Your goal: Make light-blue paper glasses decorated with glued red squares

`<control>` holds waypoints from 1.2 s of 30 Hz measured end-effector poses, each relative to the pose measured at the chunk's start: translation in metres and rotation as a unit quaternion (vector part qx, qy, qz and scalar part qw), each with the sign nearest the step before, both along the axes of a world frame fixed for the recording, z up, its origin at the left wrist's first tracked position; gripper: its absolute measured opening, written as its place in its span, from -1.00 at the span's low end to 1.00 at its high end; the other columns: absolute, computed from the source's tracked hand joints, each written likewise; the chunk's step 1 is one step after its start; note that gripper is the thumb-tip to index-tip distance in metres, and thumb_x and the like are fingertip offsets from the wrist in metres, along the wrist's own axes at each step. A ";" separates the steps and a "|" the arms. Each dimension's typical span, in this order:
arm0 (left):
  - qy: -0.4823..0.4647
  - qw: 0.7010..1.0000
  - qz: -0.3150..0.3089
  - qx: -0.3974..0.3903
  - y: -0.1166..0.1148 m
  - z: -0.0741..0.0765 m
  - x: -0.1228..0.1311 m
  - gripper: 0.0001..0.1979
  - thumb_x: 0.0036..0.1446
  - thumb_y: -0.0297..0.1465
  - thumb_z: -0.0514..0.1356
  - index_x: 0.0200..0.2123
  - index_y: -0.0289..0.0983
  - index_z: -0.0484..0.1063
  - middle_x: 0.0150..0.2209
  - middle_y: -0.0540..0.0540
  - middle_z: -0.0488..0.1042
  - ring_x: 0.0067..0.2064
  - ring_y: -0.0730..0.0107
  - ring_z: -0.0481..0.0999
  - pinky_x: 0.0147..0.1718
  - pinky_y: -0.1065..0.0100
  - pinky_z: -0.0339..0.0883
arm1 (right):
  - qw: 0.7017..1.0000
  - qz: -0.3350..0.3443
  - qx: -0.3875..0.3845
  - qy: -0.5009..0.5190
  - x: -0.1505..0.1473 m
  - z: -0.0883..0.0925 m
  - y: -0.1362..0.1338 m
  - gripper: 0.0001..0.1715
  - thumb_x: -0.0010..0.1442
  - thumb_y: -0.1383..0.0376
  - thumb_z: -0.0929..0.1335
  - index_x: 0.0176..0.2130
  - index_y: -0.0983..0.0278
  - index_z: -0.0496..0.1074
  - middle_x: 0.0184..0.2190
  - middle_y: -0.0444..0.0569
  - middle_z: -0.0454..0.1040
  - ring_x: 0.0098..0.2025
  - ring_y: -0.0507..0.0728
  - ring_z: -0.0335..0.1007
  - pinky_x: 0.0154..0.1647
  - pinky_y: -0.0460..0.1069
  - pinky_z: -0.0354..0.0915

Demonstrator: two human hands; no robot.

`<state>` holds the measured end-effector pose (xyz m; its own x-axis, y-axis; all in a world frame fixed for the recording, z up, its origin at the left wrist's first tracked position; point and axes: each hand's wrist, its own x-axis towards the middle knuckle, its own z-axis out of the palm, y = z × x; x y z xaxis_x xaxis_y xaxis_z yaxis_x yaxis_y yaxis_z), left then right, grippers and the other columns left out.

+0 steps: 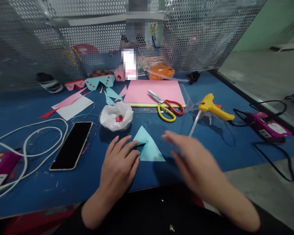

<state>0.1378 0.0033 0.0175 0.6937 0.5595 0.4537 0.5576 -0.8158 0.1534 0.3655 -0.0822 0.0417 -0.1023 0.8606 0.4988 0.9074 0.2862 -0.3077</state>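
A light blue sheet of paper (150, 151), folded into a triangle, lies near the table's front edge. On its left side, a raised flap shows a dark gap under it. My left hand (121, 160) is at this flap, its thumb and nearest fingers closed on it and the outer fingers spread. To the right of the paper, my right hand (196, 160) hovers apart from it, somewhat blurred. Its fingers are stretched out and nothing shows in them. Just beyond the paper is a bowl lined with white paper (110, 117), with small red and blue bits inside.
Red-and-yellow-handled scissors (166, 107) rest on pink sheets (154, 91). A yellow glue gun (214, 109) lies right, near a purple power strip (267, 127). At left are a phone (72, 145) and white cable (25, 147). Perforated metal panel (100, 36) stands behind.
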 end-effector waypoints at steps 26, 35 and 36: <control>0.017 0.997 -0.076 0.029 -0.012 -0.009 -0.011 -0.75 0.25 -0.59 0.14 -0.09 -0.37 0.59 -0.12 -0.12 0.67 0.02 0.04 0.53 0.22 -0.01 0.11 | 0.991 0.082 -0.058 -0.090 -0.035 -0.048 0.009 -0.47 0.30 0.56 0.14 0.21 0.55 0.29 0.13 0.21 0.50 0.24 0.32 0.32 0.19 0.23 0.31; 0.008 0.996 -0.090 0.019 -0.011 -0.010 -0.013 -0.70 0.21 -0.62 0.13 -0.04 -0.40 0.55 -0.07 -0.13 0.65 0.02 0.07 0.52 0.19 0.00 0.18 | 0.987 0.111 -0.079 -0.086 -0.040 -0.050 0.001 -0.42 0.29 0.54 0.15 0.27 0.55 0.21 0.21 0.17 0.43 0.33 0.33 0.18 0.28 0.25 0.24; 0.006 0.996 -0.087 0.017 -0.010 -0.009 -0.013 -0.70 0.21 -0.62 0.13 -0.04 -0.39 0.55 -0.07 -0.13 0.65 0.02 0.08 0.52 0.18 0.01 0.18 | 0.986 0.113 -0.081 -0.091 -0.040 -0.050 0.002 -0.41 0.28 0.54 0.15 0.27 0.57 0.22 0.21 0.19 0.43 0.33 0.34 0.18 0.28 0.26 0.24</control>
<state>0.1244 -0.0072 0.0080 0.7844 0.4147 0.4612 0.4092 -0.9048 0.1175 0.3257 -0.0805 -0.0083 -0.3761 0.8720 0.3132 0.8700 0.4486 -0.2044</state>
